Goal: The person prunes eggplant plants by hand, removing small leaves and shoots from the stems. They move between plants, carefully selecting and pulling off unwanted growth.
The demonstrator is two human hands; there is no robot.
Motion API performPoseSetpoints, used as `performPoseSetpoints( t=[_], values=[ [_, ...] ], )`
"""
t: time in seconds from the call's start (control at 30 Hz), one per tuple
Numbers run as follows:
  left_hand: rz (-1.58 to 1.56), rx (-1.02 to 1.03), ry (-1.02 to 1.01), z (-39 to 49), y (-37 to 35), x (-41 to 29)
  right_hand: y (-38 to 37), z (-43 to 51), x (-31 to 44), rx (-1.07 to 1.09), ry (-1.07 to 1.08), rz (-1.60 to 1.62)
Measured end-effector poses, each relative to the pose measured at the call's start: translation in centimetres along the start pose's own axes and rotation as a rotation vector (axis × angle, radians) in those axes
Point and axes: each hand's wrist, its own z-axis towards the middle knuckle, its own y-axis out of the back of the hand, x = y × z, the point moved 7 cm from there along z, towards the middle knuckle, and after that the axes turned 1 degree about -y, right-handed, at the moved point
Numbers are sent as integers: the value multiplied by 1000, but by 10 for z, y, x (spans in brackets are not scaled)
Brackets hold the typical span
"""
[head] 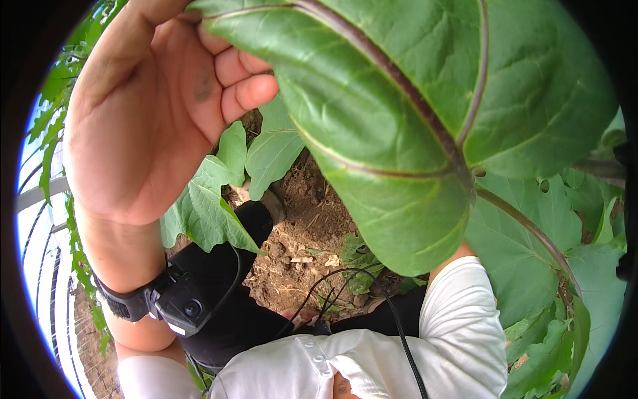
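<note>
My left hand is raised at the upper left, palm towards me, with its ring and little fingers bent. It is at the left edge of a broad green leaf with purple veins, which looks like an eggplant leaf. The leaf covers part of the fingers, and the thumb runs out at the top, so the grip is hidden. A purplish stalk curves down from near the leaf's base on the right. My right hand is out of view; its upper arm, in a white sleeve, passes behind the leaf.
A strapped camera device sits on my left forearm. A black cable loops across my lap. Dry brown soil with clods lies below. Lobed leaves crowd the right; more foliage and a pale rail stand at left.
</note>
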Motion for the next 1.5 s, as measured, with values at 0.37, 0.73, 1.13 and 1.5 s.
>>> performPoseSetpoints(
  t=[0.37,0.73,1.13,1.5],
  values=[
    [20,-12,182,44,-2,23,4,9,4,73,88,-200],
    [71,114,95,32,10,39,31,-70,-26,-198,-57,231],
    [42,166,88,34,22,44,18,-27,-24,-147,115,164],
    [58,169,79,43,20,54,-5,-1,-23,-56,344,137]
  ],
)
